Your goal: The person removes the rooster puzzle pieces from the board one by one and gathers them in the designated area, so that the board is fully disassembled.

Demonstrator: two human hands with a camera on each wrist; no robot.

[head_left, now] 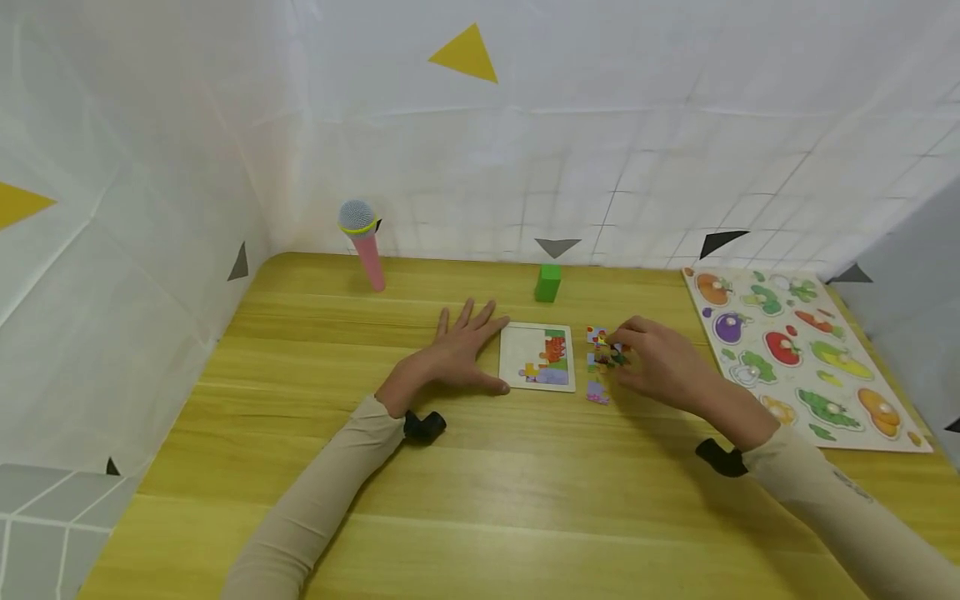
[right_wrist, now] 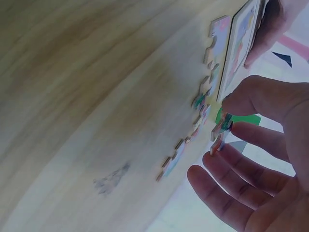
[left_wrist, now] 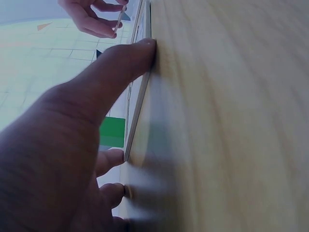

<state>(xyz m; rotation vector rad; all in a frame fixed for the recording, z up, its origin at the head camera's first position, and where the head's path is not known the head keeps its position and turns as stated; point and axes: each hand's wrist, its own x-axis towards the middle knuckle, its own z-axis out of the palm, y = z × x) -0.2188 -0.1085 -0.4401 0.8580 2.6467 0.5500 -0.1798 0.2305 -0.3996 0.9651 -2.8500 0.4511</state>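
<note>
A small white puzzle tray [head_left: 517, 346] lies on the table, its right and lower parts filled with colourful pieces. My left hand [head_left: 453, 352] rests at the tray's left side with fingers spread. In the left wrist view its thumb [left_wrist: 128, 55] and a fingertip touch the tray's edge. Right of the tray, my right hand [head_left: 663, 362] pinches a jigsaw piece [right_wrist: 221, 129] between thumb and fingers, raised off the table. Several loose jigsaw pieces [head_left: 597, 392] lie between the tray and this hand, partly hidden by its fingers.
A green block [head_left: 548, 283] stands behind the tray. Towards the back left is a toy microphone [head_left: 369, 258] with a pink handle. A vegetable peg board [head_left: 783, 350] lies at the right, beside my right forearm. White sheeting [head_left: 600, 150] hangs behind the wooden table [head_left: 465, 517].
</note>
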